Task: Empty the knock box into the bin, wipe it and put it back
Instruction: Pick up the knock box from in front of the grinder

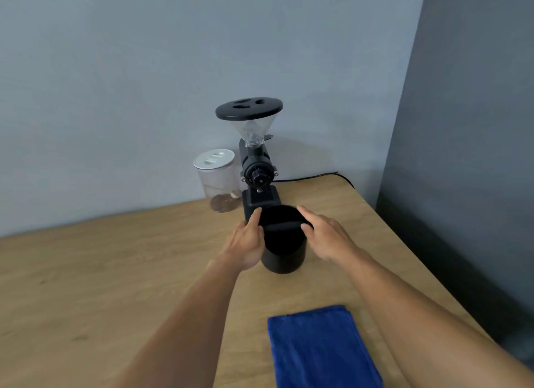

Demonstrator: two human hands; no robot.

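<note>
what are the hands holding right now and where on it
Both hands are on the black knock box, near its rim: the left hand on its left side, the right hand on its right. It stands on the table, not lifted.

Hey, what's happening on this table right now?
A person has both hands on a black knock box standing upright on a wooden table, just in front of a coffee grinder. The left hand and right hand touch its sides near the rim. A folded blue cloth lies nearer the person, untouched. A clear jar stands beside the grinder. No bin is in view.
</note>
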